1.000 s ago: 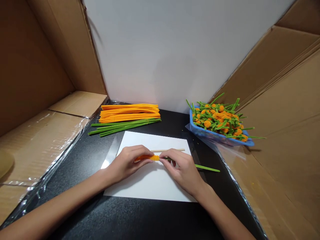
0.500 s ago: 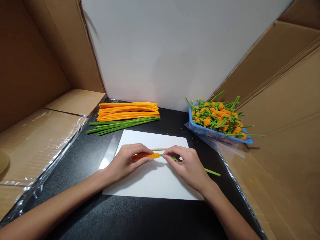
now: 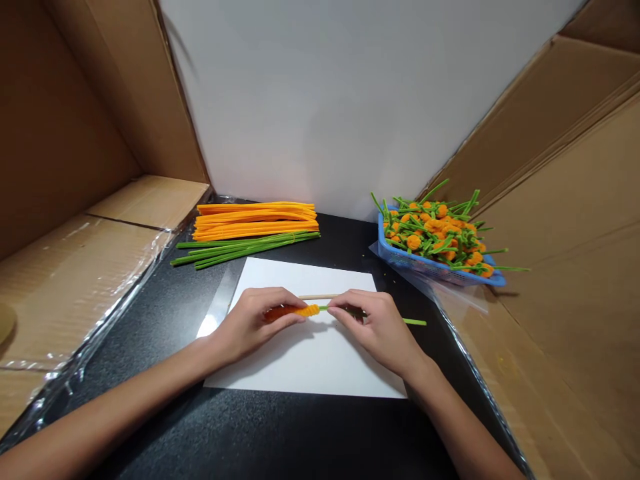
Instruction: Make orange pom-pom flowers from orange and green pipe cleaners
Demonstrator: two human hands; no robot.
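Observation:
My left hand (image 3: 267, 317) is closed around a coiled orange pipe cleaner (image 3: 310, 311), whose right end sticks out past the fingertips. From that end runs a green pipe cleaner (image 3: 415, 322), pinched close to the coil between the thumb and finger of my right hand (image 3: 373, 327). Its far end pokes out to the right behind the hand; the stretch between is partly hidden. Both hands hover over a white sheet (image 3: 305, 373). Just behind the fingers a thin wooden stick (image 3: 317, 297) lies on the sheet.
Orange pipe cleaners (image 3: 255, 221) lie in bundles at the back left, with green pipe cleaners (image 3: 240, 250) in front. A blue basket (image 3: 425, 267) at the back right is heaped with orange-and-green pieces. Cardboard walls (image 3: 565, 200) and a white panel (image 3: 320, 100) enclose the black table (image 3: 240, 433).
The green pipe cleaner's far end has swung up and a little left, and my right hand has turned slightly. My left hand stays in place on the orange coil.

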